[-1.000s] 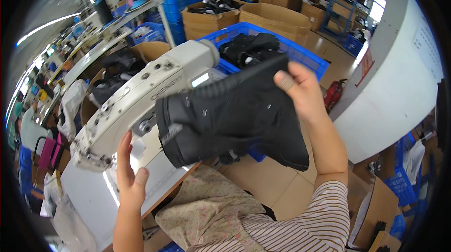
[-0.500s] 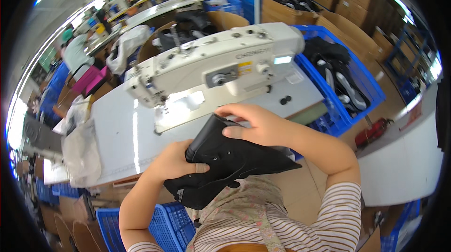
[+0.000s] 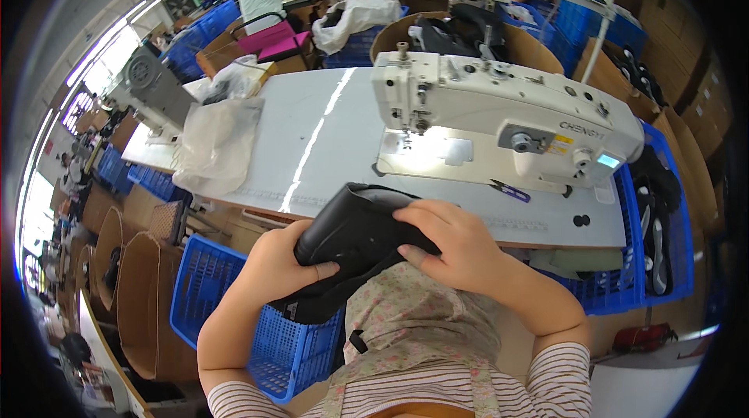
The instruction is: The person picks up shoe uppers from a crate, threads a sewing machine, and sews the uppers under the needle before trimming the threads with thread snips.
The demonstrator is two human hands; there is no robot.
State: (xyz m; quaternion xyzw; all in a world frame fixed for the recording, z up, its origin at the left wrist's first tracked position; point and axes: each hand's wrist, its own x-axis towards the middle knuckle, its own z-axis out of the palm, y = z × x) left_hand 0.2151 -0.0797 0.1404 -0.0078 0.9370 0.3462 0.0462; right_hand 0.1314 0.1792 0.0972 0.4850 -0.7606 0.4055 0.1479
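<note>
1. Fingers of left hand (image 3: 282, 262) and right hand (image 3: 460, 242) held a black piece (image 3: 351, 227) near the floral apron (image 3: 421, 313).
2. It was apart from the sewing machine (image 3: 488, 110); work done or left was unclear.

Bright light leaves a glare streak (image 3: 313, 149) on the tabletop (image 3: 273, 125); fisheye distortion bends the edges.

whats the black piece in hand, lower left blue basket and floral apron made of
Black piece: synthetic leather or coated fabric, perhaps; smooth, faintly shiny at its fold. Blue basket: likely moulded plastic, fairly smooth, with regular perforated walls. Floral apron: apparently woven cloth, matte, softly creased.
</note>
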